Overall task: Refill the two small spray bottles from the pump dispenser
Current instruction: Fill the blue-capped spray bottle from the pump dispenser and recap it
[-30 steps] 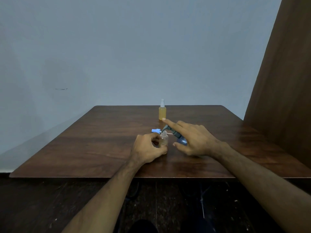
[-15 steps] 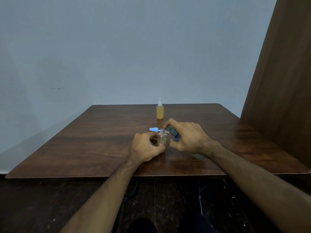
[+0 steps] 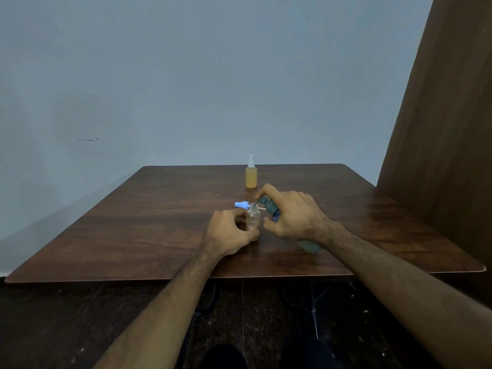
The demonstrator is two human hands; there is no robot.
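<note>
Two small spray bottles: a capped amber one (image 3: 251, 177) stands far back on the wooden surface (image 3: 149, 225); an uncapped clear one (image 3: 253, 219), label unreadable, sits in the left hand (image 3: 231, 231) grip. One pump dispenser (image 3: 269, 205), tilted, is clasped by the right hand (image 3: 294, 213), body mostly hidden. One blue sprayer cap (image 3: 241, 205) lies beside.

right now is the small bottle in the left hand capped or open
Open. The small bottle in the left hand has a bare neck, its blue spray cap lies on the table behind it, and the pump nozzle points into it.
</note>
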